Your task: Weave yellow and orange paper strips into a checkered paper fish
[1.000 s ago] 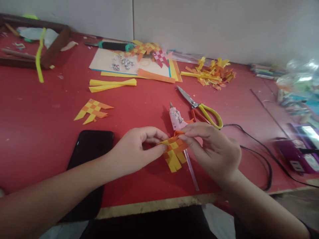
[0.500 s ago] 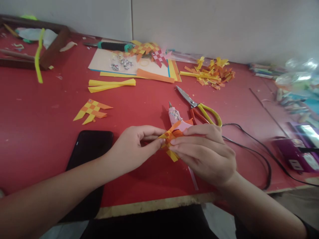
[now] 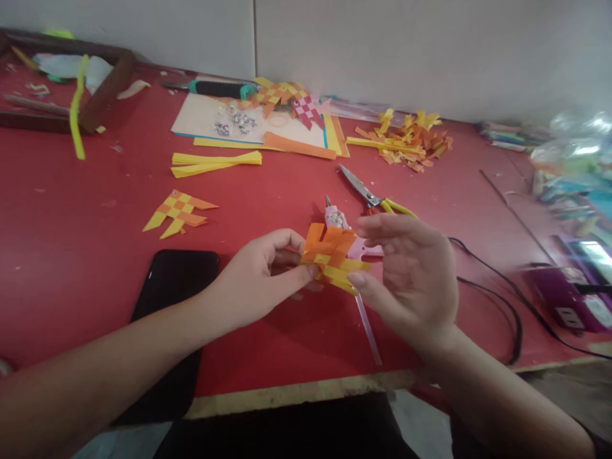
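Observation:
Above the near edge of the red table (image 3: 287, 191) I hold a small woven paper piece (image 3: 329, 255) made of orange and yellow strips. My left hand (image 3: 261, 280) pinches its left side between thumb and fingers. My right hand (image 3: 411, 280) has its fingers spread, thumb tip touching the piece's lower right corner. Just behind the piece lies a pink glue gun (image 3: 340, 224), its clear glue stick (image 3: 368, 328) showing below my hands.
Yellow-handled scissors (image 3: 377, 196) lie behind my right hand. A black phone (image 3: 172, 280) is under my left forearm. A finished woven fish (image 3: 178, 210), yellow strips (image 3: 215, 162), a scrap pile (image 3: 406, 140), cardboard with more woven pieces (image 3: 268, 108) and a black cable (image 3: 497, 299) also lie about.
The woven piece has been turned so its orange side faces up. My right hand has opened and lifted off it, fingers spread, while the left keeps pinching it.

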Tool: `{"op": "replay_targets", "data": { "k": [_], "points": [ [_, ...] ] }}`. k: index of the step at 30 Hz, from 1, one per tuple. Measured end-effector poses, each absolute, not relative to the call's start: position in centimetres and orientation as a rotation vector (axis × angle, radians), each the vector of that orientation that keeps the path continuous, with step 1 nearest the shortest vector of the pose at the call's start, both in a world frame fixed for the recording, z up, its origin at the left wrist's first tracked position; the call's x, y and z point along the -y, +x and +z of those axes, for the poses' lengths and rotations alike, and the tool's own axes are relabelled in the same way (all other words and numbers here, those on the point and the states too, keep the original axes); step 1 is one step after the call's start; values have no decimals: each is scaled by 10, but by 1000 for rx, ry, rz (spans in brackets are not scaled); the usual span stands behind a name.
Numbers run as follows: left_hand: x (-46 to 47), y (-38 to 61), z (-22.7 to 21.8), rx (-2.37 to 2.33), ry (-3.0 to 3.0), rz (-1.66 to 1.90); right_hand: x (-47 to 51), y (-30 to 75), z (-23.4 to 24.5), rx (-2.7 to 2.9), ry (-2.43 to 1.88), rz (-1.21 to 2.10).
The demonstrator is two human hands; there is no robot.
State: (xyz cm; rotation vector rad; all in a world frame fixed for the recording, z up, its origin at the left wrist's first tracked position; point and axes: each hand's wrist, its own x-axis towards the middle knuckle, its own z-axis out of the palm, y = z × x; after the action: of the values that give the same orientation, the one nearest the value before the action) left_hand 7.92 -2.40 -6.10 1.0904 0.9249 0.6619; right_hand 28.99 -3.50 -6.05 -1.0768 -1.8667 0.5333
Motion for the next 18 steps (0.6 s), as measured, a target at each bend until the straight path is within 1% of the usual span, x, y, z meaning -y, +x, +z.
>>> {"op": "replay_targets", "data": {
  "k": [3,7,12,18],
  "points": [
    [25,79,-61,-922,1169,585,36,286,-59,1714,-1075,708],
    [28,79,-59,-822,1194,472,40,283,-58,1699,-1137,690],
    [27,79,-59,-824,1082,339,40,289,-62,1934,-1068,450],
    [24,82,-58,-779,825,442,31,293,-52,2111,-875,80]
  ]
}}
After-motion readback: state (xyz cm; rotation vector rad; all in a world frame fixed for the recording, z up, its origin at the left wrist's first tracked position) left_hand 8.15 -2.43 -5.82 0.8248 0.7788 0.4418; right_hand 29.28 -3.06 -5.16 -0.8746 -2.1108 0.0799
